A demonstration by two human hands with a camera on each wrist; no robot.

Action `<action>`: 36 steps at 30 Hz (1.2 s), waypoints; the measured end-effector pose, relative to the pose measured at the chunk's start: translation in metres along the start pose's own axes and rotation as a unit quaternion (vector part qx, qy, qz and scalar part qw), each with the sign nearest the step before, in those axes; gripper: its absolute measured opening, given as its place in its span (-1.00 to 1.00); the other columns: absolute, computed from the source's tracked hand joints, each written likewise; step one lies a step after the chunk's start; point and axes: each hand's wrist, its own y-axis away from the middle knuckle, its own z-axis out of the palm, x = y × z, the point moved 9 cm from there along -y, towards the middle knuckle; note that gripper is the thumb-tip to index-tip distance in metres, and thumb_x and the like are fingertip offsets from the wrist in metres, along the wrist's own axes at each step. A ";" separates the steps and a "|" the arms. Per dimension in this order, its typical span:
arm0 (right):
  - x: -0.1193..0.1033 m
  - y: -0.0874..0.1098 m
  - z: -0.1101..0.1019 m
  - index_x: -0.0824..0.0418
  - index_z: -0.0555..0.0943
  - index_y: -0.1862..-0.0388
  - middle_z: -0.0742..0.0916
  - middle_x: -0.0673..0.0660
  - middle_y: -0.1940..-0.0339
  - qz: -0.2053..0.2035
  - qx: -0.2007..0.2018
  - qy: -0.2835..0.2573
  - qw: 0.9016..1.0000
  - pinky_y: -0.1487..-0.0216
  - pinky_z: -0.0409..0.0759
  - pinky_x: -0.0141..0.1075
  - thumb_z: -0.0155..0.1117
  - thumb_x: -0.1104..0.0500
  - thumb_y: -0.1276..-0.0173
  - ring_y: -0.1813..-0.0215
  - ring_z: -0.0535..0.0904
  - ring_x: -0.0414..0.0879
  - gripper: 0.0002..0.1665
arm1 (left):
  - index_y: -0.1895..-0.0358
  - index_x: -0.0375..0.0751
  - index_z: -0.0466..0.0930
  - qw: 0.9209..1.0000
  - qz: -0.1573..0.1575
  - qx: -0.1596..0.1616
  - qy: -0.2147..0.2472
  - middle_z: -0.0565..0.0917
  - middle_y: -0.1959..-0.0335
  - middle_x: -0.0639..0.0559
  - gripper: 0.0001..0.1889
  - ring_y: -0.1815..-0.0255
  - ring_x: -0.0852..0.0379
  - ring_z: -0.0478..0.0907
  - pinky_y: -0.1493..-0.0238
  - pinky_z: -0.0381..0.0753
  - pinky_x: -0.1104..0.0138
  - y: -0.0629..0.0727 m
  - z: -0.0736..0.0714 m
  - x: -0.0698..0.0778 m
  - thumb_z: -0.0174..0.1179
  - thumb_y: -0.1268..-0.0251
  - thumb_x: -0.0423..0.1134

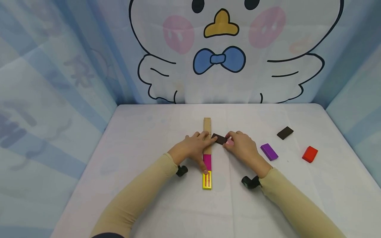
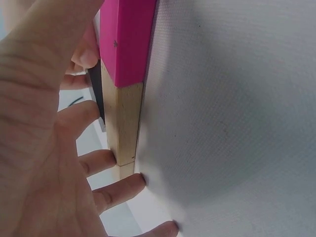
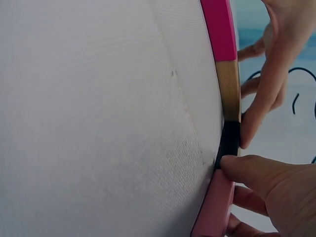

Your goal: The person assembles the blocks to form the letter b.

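Observation:
A straight row of blocks lies on the table: two plain wooden blocks (image 1: 207,123) at the far end, a magenta block (image 1: 207,162), then a yellow block (image 1: 207,183) with red stripes nearest. My left hand (image 1: 191,147) spreads over the row, thumb by the yellow block and index fingertip at a dark brown block (image 1: 220,139). That brown block slants off the row's right side, its left end against the wood in the right wrist view. My right hand (image 1: 244,149) pinches a pink block (image 3: 213,205) end to end with it, thumb tip at their joint (image 3: 227,163).
To the right lie a purple block (image 1: 269,152), another dark brown block (image 1: 285,133) and a red block (image 1: 310,154). A white cloth covers the table (image 1: 143,132). Behind it hangs a curtain (image 1: 220,89) with a cartoon print.

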 end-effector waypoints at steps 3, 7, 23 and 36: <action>0.005 0.001 0.001 0.24 0.65 -0.16 0.73 0.29 0.03 0.016 -0.015 -0.008 1.000 0.12 0.65 0.07 0.43 0.04 -0.36 0.11 0.66 0.15 -0.53 | -0.70 0.34 -0.15 1.000 0.001 0.002 0.002 -0.06 -0.71 -0.06 0.43 -0.61 -0.19 0.08 -0.45 0.28 -0.34 0.000 0.000 0.000 0.54 0.32 0.51; 0.010 0.006 -0.001 0.33 0.61 -0.22 0.72 0.33 -0.01 0.031 -0.029 -0.032 0.999 -0.02 0.63 0.10 0.40 0.14 -0.29 0.02 0.66 0.19 -0.46 | -0.70 0.34 -0.15 1.000 0.000 0.002 0.000 -0.06 -0.71 -0.06 0.43 -0.62 -0.20 0.07 -0.45 0.28 -0.34 0.000 0.000 -0.001 0.53 0.31 0.52; 0.017 0.012 -0.001 0.35 0.50 -0.34 0.75 0.32 0.08 0.033 -0.010 -0.080 0.996 0.07 0.63 0.04 0.46 0.02 -0.35 0.12 0.65 0.13 -0.30 | -0.71 0.34 -0.19 1.000 0.005 0.001 0.007 -0.04 -0.70 -0.05 0.45 -0.61 -0.19 0.08 -0.42 0.28 -0.38 -0.002 0.001 -0.001 0.54 0.32 0.52; 0.066 0.030 -0.041 0.34 0.62 -0.22 0.71 0.37 0.03 0.068 0.012 -0.040 0.997 0.12 0.61 0.06 0.25 -0.01 -0.51 0.10 0.65 0.20 -0.50 | -0.71 0.34 -0.31 1.000 0.008 0.012 0.027 -0.04 -0.70 -0.04 0.52 -0.61 -0.18 0.08 -0.45 0.23 -0.39 0.000 0.000 -0.001 0.57 0.33 0.48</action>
